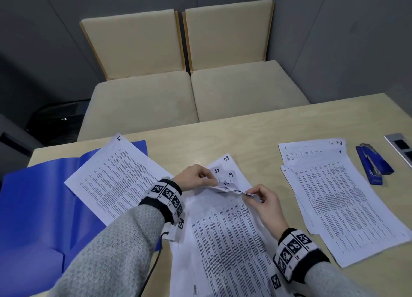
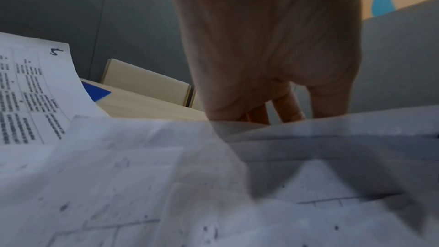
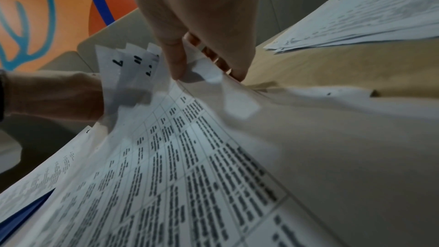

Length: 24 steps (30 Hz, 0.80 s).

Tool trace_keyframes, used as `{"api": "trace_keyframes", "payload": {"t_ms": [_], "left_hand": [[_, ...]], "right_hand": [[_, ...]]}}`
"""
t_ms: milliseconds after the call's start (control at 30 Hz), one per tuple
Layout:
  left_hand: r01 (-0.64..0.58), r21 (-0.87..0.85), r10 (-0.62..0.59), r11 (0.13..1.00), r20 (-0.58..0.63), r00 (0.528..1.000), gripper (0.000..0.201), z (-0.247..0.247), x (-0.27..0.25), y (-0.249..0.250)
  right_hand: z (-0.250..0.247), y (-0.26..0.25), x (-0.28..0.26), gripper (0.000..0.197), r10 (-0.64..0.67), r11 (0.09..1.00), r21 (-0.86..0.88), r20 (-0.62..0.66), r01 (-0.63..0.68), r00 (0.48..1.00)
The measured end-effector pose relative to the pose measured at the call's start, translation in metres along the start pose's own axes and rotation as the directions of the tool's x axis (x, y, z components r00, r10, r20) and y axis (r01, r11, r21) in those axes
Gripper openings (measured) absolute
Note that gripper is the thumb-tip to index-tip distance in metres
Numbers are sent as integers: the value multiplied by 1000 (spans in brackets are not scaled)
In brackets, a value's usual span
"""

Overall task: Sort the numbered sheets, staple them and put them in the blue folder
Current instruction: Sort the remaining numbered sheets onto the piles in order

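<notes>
A middle stack of numbered sheets [image 1: 225,241] lies in front of me, its top right corners fanned up to show 23, 17 and 9. My left hand [image 1: 210,177] pinches the lifted corners. My right hand [image 1: 250,194] pinches the corner of the top sheet [image 3: 213,74] between thumb and fingers [image 3: 177,63]. A sheet marked 5 [image 1: 116,176] lies on the open blue folder [image 1: 33,207] at the left. A second pile [image 1: 334,196], with 3 and 4 showing, lies at the right. Beyond that pile rests the blue stapler [image 1: 372,165]. In the left wrist view, the fingertips of my left hand [image 2: 273,115] are hidden behind paper.
The wooden table [image 1: 256,136] ends just beyond the papers. Two beige chairs [image 1: 189,91] stand behind its far edge. A metal socket panel [image 1: 401,147] is set in the table at the far right. Bare wood shows between the middle stack and the right pile.
</notes>
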<state>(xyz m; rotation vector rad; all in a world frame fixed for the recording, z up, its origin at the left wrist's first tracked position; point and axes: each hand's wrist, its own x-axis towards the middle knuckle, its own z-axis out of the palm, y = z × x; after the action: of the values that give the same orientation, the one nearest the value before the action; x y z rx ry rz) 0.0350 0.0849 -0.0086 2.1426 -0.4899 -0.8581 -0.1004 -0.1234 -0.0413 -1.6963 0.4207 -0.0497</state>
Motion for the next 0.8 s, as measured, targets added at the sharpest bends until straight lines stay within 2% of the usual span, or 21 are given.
{"api": "trace_keyframes", "payload": {"t_ms": [133,267,333,433,533,567,633,733,800], "left_hand": [[-31,78,34,996,-36,999,14,0,1,2],[-34,118,50,992,-132,990,6,6,2,1],[-69,106,84,992,-142,986,12,8,0,1],[-115,124,124,986,-64,990,15,8,-2,2],[-32,54,30,998,40,999,15,6,1,4],[-3,29,2,1000,60,998,23,6,0,5],[0,16,-1,1000,72,997,31,4,-1,7],[-61,43,58,997,71,996,19,2,-1,9],[-71,43,70,997,38,997,19,3,1,10]], "right_hand": [[-4,-2,-1,10,-7,1000,-17,7,7,1000],[-5,-4,-1,9,0,1000,-12,15,0,1000],[-6,-4,-2,8,12,1000,4,17,-12,1000],[-6,-5,-1,7,32,998,44,13,-33,999],[-4,-4,2,7,50,995,84,8,-50,999],[-4,-4,2,7,55,994,93,4,-55,998],[-4,-4,1,8,74,990,123,-4,-73,997],[-4,-3,-1,16,93,984,152,-17,-90,996],[-4,-3,-2,21,79,992,102,-42,-75,996]]}}
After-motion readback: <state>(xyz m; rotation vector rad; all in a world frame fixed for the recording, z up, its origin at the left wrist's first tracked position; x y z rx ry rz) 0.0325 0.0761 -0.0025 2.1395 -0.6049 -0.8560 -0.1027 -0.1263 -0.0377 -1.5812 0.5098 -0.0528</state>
